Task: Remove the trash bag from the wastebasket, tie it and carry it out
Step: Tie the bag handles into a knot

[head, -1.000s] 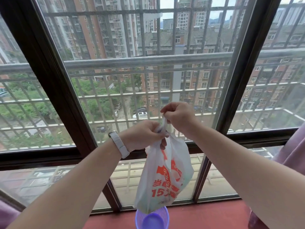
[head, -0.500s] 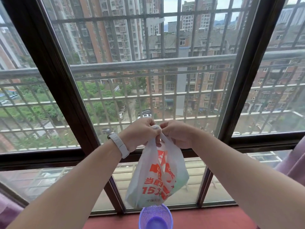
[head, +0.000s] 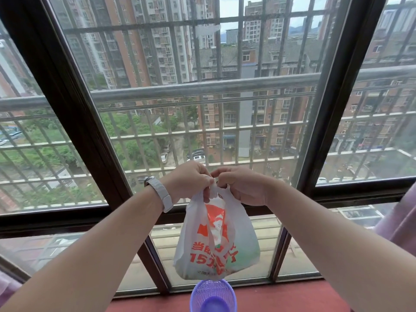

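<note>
A white plastic trash bag (head: 216, 242) with red print hangs in the air in front of the window. My left hand (head: 188, 180) and my right hand (head: 244, 184) meet above it, each pinching one of the bag's handles at the top, fingers closed on the plastic. The bag's bottom bulges with its contents, just above a small purple mesh wastebasket (head: 212, 297) that stands on the red floor at the bottom edge of the view. My left wrist wears a white watch (head: 161, 192).
A tall dark-framed window (head: 74, 113) with metal bars and a railing fills the view; apartment blocks lie beyond. A red floor (head: 283, 298) runs along the bottom. Purple curtains (head: 398, 224) hang at the right and left edges.
My right hand has come down level with my left, and both now hold the handles close together. The bag hangs slightly further right.
</note>
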